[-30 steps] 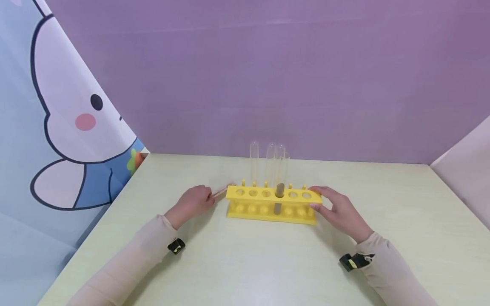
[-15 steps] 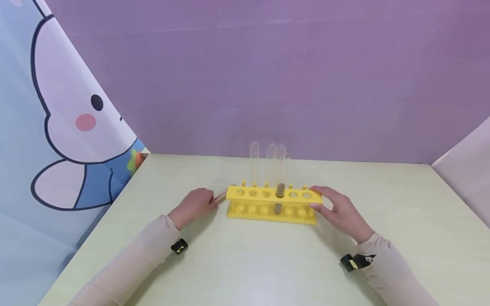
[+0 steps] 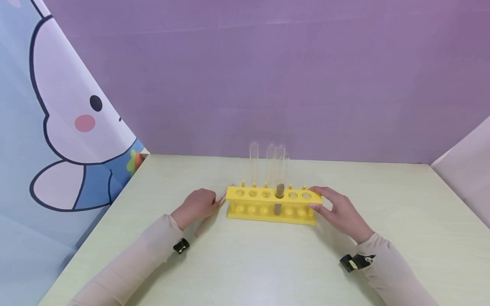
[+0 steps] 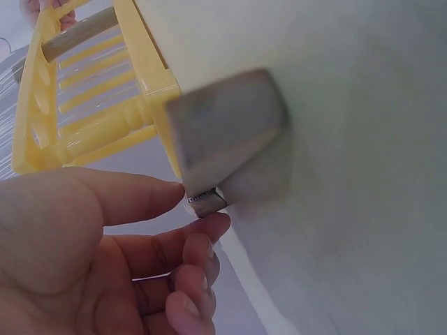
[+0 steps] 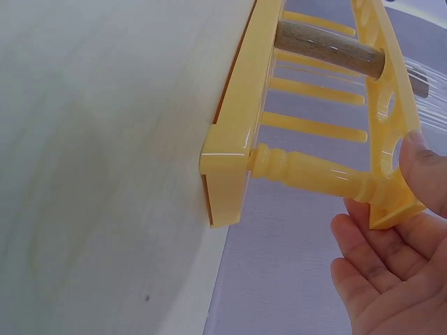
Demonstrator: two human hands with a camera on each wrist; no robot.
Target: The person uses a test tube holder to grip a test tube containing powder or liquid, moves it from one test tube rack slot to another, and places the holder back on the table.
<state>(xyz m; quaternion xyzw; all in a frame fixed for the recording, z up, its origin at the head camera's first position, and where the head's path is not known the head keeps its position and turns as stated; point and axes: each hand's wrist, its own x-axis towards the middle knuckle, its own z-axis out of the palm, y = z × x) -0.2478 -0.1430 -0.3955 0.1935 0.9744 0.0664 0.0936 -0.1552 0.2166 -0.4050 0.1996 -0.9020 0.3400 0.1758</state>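
Note:
My left hand [image 3: 199, 205] is to the left of the yellow test tube rack [image 3: 270, 219]. Between thumb and index finger it pinches a wooden test tube clamp [image 4: 227, 115], whose small metal spring shows at the fingertips. In the head view the clamp slants past the rack's left end, partly hidden by the hand. My right hand [image 3: 338, 211] grips the right end of the rack's top plate, thumb on the near side. A brown speckled cylinder [image 5: 328, 49] stands upright through one hole of the rack. Several clear test tubes [image 3: 254, 161] rise upside down along its back.
The rack stands on a pale table [image 3: 252, 267], with a purple backdrop [image 3: 268, 76] behind the table's far edge. A cartoon-printed cloth [image 3: 76, 140] hangs at the left. Each sleeve carries a black wrist device [image 3: 352, 262].
My left hand has moved slightly right and nearer. The clamp has turned, so its near end now shows below the hand. My right hand and the rack stay put.

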